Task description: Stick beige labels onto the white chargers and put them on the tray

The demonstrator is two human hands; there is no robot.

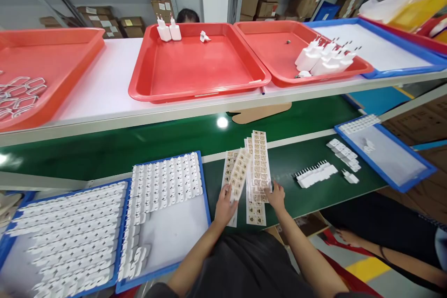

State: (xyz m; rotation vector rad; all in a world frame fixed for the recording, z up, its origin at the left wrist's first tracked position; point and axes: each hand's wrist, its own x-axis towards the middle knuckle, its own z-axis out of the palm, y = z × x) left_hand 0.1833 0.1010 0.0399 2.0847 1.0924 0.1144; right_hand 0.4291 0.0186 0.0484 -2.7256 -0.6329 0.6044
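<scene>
My left hand (224, 207) is closed on a label sheet (240, 172), a pale strip with rows of small brownish-gold squares, held tilted over the bench. Partly under it lies another sheet (229, 162) of the same kind. My right hand (277, 198) pinches the right edge of a loose pile of label sheets (259, 156), which overlap unevenly on the green mat. To the right of that hand, a row of white plug adapters (317, 174) lies with pins pointing away, and a single adapter (349, 176) rests beside more white pieces (344, 153).
Blue-rimmed trays of white parts stand at left (206, 195) and far right (424, 167). A raised shelf (118, 63) with red trays (199, 70) crosses above the bench. Another person's arm (398, 256) is at the lower right. Shelves with cardboard boxes (268, 7) are behind.
</scene>
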